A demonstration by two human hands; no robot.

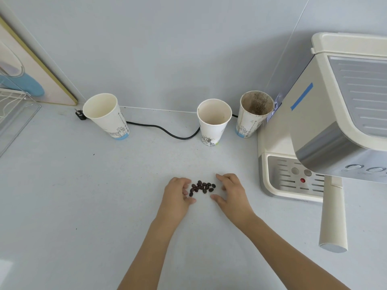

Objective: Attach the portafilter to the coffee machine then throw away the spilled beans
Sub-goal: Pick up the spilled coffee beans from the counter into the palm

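Several dark coffee beans (202,187) lie in a small pile on the white counter (83,195). My left hand (178,193) rests on the counter just left of the pile, fingers curled toward it. My right hand (230,191) sits just right of the pile, fingers spread and cupped. Neither hand holds anything. The cream coffee machine (326,114) stands at the right. The portafilter's cream handle (333,218) sticks out from under the machine's head toward me; its basket is hidden.
Three paper cups stand along the back wall: a left cup (106,116), a middle cup (213,122) and a stained cup (254,114) beside the machine. A black cable (163,130) runs behind them. A wire rack (12,109) sits at far left.
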